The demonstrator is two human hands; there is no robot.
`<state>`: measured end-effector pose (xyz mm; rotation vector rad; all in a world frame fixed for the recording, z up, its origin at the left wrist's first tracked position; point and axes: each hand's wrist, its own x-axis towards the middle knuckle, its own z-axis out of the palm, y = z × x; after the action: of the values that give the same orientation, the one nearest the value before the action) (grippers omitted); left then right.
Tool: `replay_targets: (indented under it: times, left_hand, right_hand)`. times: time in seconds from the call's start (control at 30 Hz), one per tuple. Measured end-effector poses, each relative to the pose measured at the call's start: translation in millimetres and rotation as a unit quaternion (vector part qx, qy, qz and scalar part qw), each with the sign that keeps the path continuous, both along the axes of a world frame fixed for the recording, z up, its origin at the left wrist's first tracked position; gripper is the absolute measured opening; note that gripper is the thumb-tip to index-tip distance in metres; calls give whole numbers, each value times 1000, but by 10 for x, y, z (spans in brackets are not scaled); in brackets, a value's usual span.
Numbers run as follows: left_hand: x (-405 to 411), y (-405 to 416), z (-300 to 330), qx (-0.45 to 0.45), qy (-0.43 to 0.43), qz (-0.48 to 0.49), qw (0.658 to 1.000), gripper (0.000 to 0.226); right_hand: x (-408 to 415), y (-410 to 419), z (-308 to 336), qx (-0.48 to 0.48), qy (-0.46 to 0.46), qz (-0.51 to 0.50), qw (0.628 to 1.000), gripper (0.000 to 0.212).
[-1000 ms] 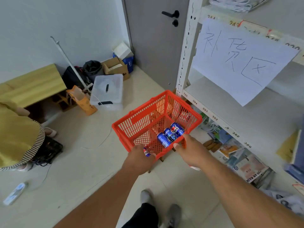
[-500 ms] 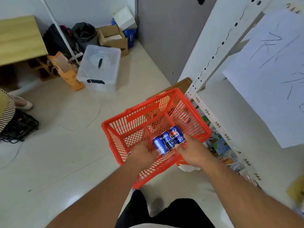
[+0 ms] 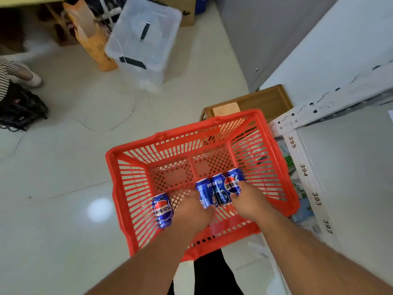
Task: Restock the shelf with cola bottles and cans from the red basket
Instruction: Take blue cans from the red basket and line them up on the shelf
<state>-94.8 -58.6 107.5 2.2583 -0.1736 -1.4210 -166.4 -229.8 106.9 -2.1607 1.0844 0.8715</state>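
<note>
The red basket (image 3: 131,188) stands below me, partly on a wooden stool (image 3: 265,101) by the white shelf (image 3: 350,167). Inside it lie blue cola cans. One can (image 3: 162,209) lies alone at the near left wall. Three cans (image 3: 220,191) lie side by side in the middle. My left hand (image 3: 191,213) is down inside the basket, its fingertips against the left can of the three; its grip is hidden. My right hand (image 3: 253,201) has thumb and fingers closed on the rightmost can (image 3: 234,182). No bottles show.
The shelf's front edge (image 3: 306,173) carries number labels, with packets on the level under it. On the floor behind the basket are a clear plastic box (image 3: 144,39), an orange bag (image 3: 93,39), a black bag (image 3: 19,107), a thin cable (image 3: 127,116) and another person's shoe (image 3: 32,78).
Both hands have left the basket's near rim and gone down inside to the cans. My view has tilted down and come closer to the basket.
</note>
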Motion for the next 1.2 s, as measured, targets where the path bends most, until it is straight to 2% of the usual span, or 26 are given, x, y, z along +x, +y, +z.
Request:
replay_targets:
  times: [0.07, 0.17, 0.4, 0.53, 0.63, 0.93, 1.2]
  left_hand:
    - [3, -182, -238, 28, -2, 27, 999, 57]
    - [-13, -399, -627, 77, -16, 65, 995, 81]
    - [-186, -478, -1151, 133, 5, 137, 982, 117]
    - [-188, -373, -1178, 150, 15, 126, 980, 102]
    - [-146, -247, -1110, 151, 13, 133, 979, 88]
    - [-223, 28, -1139, 131, -3, 177, 975, 85]
    - [-264, 71, -1210, 126, 2, 207, 970, 88]
  right_hand:
    - [29, -108, -239, -11, 12, 10, 1000, 23]
    - [74, -182, -525, -30, 30, 37, 998, 24]
    - [115, -173, -961, -40, 65, 64, 995, 25]
    - [161, -110, -1051, -46, 64, 50, 996, 31]
    - [208, -40, -1071, -25, 60, 33, 997, 45]
    - [275, 226, -1172, 54, 54, -47, 996, 83]
    - [135, 317, -1247, 133, 30, -125, 983, 75]
